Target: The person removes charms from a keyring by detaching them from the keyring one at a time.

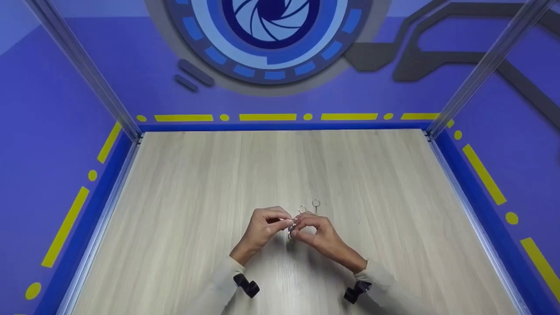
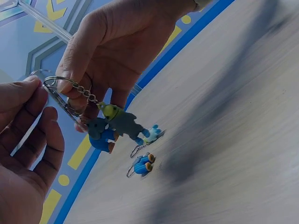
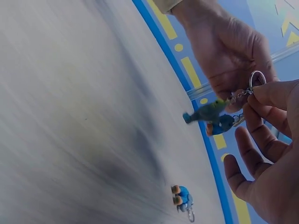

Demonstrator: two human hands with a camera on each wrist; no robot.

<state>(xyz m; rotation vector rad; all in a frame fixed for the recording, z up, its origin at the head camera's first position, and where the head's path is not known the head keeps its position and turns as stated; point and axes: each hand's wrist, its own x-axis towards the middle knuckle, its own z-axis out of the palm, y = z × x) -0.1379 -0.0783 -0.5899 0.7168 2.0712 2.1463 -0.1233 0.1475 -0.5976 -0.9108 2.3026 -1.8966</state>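
Observation:
Above the table, my left hand and right hand meet, both pinching the metal key rings. A silver split ring stands up between the thumb and fingers of my right hand. From the held rings dangle two small figurine keychains on short chains: a grey-green figure with a yellow head and a grey-headed figure in blue. My left hand grips the ring hardware between thumb and forefinger, its other fingers loosely bent. Fingertips partly hide where the rings meet.
Two more keychains lie on the wooden table just beyond the hands: one blue with orange-brown feet, one pale blue. In the head view, a loose ring shows past the right hand. Blue walls enclose the table.

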